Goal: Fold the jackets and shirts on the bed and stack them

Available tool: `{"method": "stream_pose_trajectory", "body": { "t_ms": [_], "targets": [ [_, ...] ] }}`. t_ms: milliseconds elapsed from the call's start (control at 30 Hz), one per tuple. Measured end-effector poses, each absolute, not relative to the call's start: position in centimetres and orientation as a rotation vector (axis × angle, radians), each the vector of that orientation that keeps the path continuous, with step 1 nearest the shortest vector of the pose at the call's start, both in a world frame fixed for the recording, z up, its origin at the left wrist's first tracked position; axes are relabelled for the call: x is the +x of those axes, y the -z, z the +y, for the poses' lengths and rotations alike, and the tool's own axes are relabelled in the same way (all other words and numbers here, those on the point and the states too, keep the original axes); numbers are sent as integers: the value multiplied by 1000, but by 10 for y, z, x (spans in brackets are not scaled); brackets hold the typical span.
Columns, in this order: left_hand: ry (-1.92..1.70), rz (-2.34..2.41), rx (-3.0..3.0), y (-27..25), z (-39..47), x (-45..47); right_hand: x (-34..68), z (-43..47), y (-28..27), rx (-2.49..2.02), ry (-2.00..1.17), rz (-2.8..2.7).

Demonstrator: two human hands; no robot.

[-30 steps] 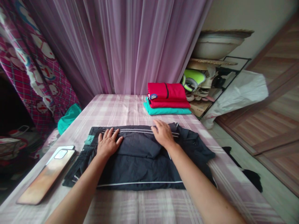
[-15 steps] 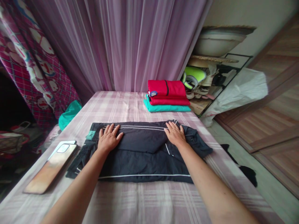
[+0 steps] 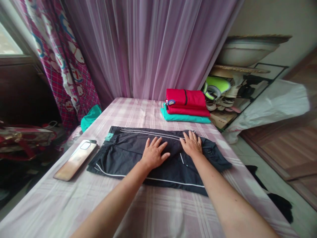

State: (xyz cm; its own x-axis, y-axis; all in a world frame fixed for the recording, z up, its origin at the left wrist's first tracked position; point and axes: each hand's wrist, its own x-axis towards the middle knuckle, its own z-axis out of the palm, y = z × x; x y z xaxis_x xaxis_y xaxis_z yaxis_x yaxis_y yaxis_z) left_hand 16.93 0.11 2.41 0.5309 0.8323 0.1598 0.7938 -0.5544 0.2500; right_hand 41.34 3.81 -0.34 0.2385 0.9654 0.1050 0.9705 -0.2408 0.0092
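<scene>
Fingers (image 3: pixel 163 146) are lying outspread and unclenched, left hand (image 3: pixel 154 155) and right hand (image 3: pixel 192 144) resting on the dark garment (image 3: pixel 131 155).
It is lying flat on the checked surface (image 3: pixel 61 205), a phone (image 3: pixel 74 163) sitting near its left end.

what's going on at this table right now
A person has both bare hands, the left hand and the right hand, palm down with fingers spread on a dark garment with white trim. It lies flat across the checked tablecloth. Beyond it, a folded red garment sits on a teal one. A phone lies off to the person's left.
</scene>
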Motion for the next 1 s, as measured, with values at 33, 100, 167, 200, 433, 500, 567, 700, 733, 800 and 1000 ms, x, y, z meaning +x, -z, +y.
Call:
{"method": "stream_pose_trajectory", "body": {
  "t_ms": [33, 100, 167, 200, 433, 500, 567, 700, 733, 800, 1000],
  "targets": [
    [-339, 1376, 2607, -21, 0, 174, 414, 38, 4, -2444, 153, -1879],
    [-250, 1349, 2587, -14, -1, 175, 414, 39, 6, -2464, 178, -1854],
    [-216, 1332, 2588, -9, 0, 172, 416, 39, 7, -2464, 181, -1852],
    [-218, 1332, 2595, -8, 0, 170, 416, 39, 6, -2463, 174, -1852],
    [-244, 1347, 2599, -8, -3, 170, 404, 37, -3, -2463, 164, -1793],
    [-248, 1342, 2592, -8, -4, 171, 393, 36, -4, -2348, 246, -1807],
    [-252, 1338, 2594, -8, -4, 170, 384, 37, -3, -2215, 237, -1908],
    [-222, 1339, 2587, -11, -5, 170, 373, 40, -3, -2299, -62, -2060],
    [-216, 1342, 2583, -11, -5, 170, 372, 41, -4, -2343, -112, -2056],
    [-212, 1345, 2580, -12, -6, 171, 370, 42, -7, -2378, -127, -2023],
    [-237, 1336, 2589, -10, -5, 171, 358, 26, -5, -2283, 16, -2033]
  ]
}}
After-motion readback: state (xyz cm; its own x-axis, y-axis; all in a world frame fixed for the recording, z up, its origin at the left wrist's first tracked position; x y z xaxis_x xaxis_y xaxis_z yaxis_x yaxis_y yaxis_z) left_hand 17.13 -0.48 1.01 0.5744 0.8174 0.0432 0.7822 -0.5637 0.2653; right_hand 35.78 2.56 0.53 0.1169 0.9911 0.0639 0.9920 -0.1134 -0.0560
